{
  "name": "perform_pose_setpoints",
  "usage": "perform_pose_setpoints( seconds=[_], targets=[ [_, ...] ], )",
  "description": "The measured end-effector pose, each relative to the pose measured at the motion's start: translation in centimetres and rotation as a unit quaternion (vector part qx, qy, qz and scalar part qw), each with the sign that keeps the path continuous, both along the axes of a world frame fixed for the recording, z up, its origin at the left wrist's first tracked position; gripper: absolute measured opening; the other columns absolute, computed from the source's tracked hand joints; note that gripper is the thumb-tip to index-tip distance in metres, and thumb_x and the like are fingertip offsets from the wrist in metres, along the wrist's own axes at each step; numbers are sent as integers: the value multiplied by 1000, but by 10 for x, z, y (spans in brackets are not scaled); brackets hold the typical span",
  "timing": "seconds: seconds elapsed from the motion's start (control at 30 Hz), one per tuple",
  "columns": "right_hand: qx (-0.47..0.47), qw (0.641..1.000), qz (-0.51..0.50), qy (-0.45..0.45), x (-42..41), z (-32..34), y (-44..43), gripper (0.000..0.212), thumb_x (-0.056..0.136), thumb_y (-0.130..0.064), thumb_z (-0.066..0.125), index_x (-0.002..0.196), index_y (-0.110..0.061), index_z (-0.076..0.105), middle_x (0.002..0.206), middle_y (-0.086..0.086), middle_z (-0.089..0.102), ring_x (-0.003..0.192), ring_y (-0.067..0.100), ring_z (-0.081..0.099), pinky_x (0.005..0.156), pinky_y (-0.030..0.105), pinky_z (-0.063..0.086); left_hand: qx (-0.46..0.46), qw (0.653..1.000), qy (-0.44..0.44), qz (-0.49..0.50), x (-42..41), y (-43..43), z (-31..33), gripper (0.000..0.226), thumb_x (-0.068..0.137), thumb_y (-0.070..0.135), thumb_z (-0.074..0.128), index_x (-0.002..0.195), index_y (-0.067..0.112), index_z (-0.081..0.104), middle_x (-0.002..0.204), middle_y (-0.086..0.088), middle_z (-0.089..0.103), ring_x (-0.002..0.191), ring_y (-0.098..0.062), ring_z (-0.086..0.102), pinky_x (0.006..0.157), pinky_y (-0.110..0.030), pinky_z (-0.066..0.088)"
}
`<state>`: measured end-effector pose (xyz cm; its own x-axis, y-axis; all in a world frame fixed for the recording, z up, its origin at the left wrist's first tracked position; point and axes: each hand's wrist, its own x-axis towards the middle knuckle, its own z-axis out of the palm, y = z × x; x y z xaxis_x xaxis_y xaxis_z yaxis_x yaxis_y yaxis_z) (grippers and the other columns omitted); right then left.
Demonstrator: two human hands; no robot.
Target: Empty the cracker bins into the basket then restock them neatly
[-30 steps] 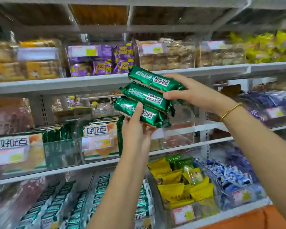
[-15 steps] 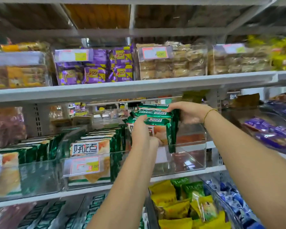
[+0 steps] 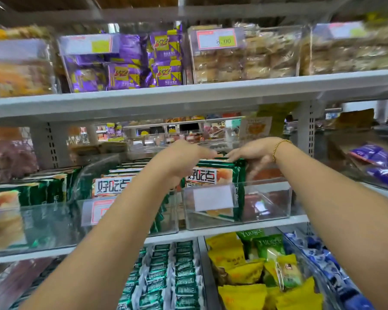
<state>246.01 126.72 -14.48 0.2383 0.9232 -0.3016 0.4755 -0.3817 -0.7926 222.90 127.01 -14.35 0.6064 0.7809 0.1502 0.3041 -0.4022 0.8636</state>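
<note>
As green cracker packs [image 3: 213,175] stand in the clear bin [image 3: 267,206] at frame centre, our right hand [image 3: 249,153] clasps their top. Our left hand [image 3: 188,155] touches them; blur hides its grip.

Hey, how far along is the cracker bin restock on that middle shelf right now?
Done, apparently: the neighbouring bin to the left is packed with upright green packs. In hand: the left hand and right hand are on top of green cracker packs standing at the left side of the clear bin. Left: that bin's right side is bare, so more packs should fit. The basket is out of view.
</note>
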Motion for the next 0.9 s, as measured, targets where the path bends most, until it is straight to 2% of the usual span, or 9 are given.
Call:
perform_pose_setpoints(
  seconds=[0.07,0.2,0.37,0.47,0.53,0.63,0.77,0.83,0.9],
  targets=[
    [-47,996,11,-78,0,8,1,47,98,-37,50,140,-19,39,126,22,58,106,35,64,76,43,60,208,968,142,0,0,5,5,47,87,21,67,132,16,55,138,-4,52,123,-21,51,107,-37,39],
    [-87,994,25,-65,-6,15,-1,52,95,-42,52,135,-10,45,124,24,61,99,33,67,74,36,61,340,897,274,-70,16,23,6,52,84,17,71,133,20,54,135,2,56,120,-16,52,100,-30,39],
    [-42,998,16,-48,-10,12,7,44,99,-20,47,142,-14,38,138,20,51,123,32,55,89,42,54,394,846,345,-101,41,46,6,61,78,27,77,132,15,52,131,-1,55,116,-21,52,97,-32,41],
    [2,999,20,-43,-14,13,15,40,100,-8,41,139,-16,41,127,17,54,108,28,57,105,47,42,437,823,352,-82,52,54,5,58,74,37,79,121,13,55,117,-4,61,100,-22,56,87,-33,48],
    [32,998,12,-58,-19,13,23,42,100,-5,42,140,-18,42,123,12,49,103,24,54,105,44,40,455,812,361,-62,56,58,4,59,74,45,77,117,11,56,107,-4,62,95,-23,58,83,-36,51],
    [55,995,-15,-84,-15,11,39,42,99,-8,45,141,-15,42,127,4,48,116,25,50,109,39,37,475,797,372,-28,64,61,0,52,77,49,73,108,11,56,89,0,57,84,-20,56,74,-32,51],
    [72,994,-47,-64,-7,8,40,40,98,-18,51,137,-10,48,122,10,59,103,20,57,104,34,42,489,779,391,-15,69,61,1,45,78,49,72,90,13,48,73,4,49,79,-19,54,72,-30,50],
    [75,996,-46,-31,-8,9,30,37,101,-20,46,134,-5,45,112,8,58,102,20,58,99,34,44,484,774,408,-20,65,62,4,44,78,47,73,85,12,47,70,4,46,77,-19,52,70,-29,47],
    [81,996,-41,-25,-8,9,20,40,101,-25,46,137,-8,43,115,12,62,103,23,61,98,39,48,481,772,414,-23,59,61,6,41,77,40,76,93,10,53,77,2,50,81,-20,52,73,-29,46]
  ],
)
